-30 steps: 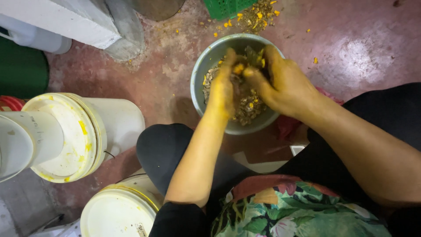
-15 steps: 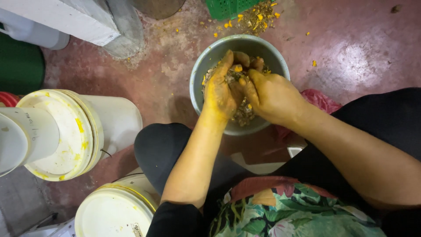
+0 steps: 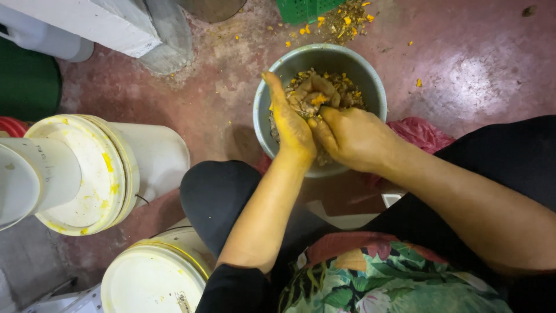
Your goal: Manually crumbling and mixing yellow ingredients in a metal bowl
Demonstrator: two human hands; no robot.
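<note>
While the grey bowl (image 3: 370,87) of brown and yellow root pieces (image 3: 324,93) sits on the red floor (image 3: 480,64) between our knees, our yellow-stained left hand (image 3: 289,124) and right hand (image 3: 353,136) press together, clamped on a clump. White lidded buckets (image 3: 87,174) stand left.

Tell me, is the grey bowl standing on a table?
No, the grey bowl stands on the reddish floor, between the person's knees, with both hands over it.
</note>
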